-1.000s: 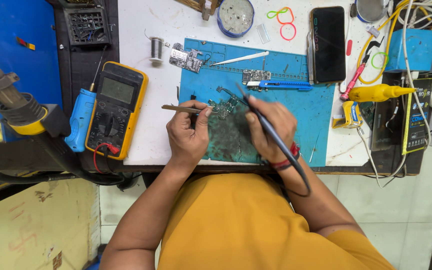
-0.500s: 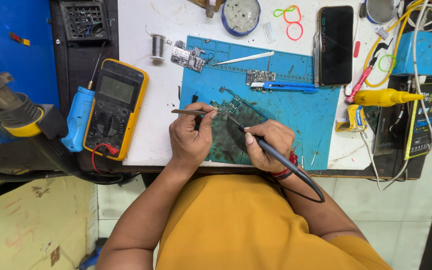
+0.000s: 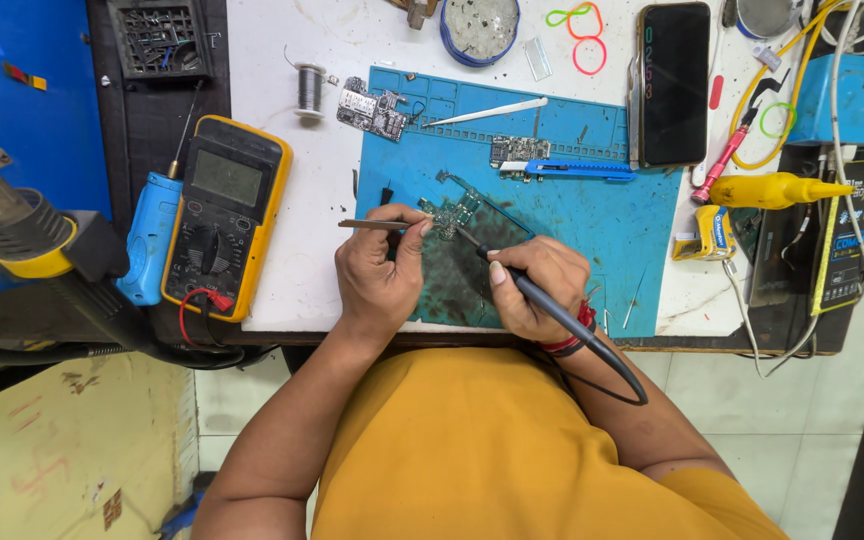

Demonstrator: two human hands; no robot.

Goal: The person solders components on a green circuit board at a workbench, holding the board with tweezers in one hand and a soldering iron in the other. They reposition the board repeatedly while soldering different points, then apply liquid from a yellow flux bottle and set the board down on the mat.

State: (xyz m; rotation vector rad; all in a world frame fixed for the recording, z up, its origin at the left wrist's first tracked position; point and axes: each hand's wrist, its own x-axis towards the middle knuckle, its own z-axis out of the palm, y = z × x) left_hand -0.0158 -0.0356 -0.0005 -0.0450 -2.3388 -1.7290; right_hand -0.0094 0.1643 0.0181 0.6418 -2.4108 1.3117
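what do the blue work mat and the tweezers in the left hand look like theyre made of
Blue work mat: probably silicone or rubber, matte, with moulded compartments along its top edge and dark scorch-like staining. Tweezers in the left hand: likely metal, thin, straight and dull grey-brown.

— What's being worked on?
— A small green circuit board (image 3: 449, 212), flat on the blue mat (image 3: 592, 215).
— And the tools?
— A dark soldering iron (image 3: 532, 292) slants in from the right, tip on the board. Thin tweezers (image 3: 377, 225) lie nearly level, their point touching the board's left edge.
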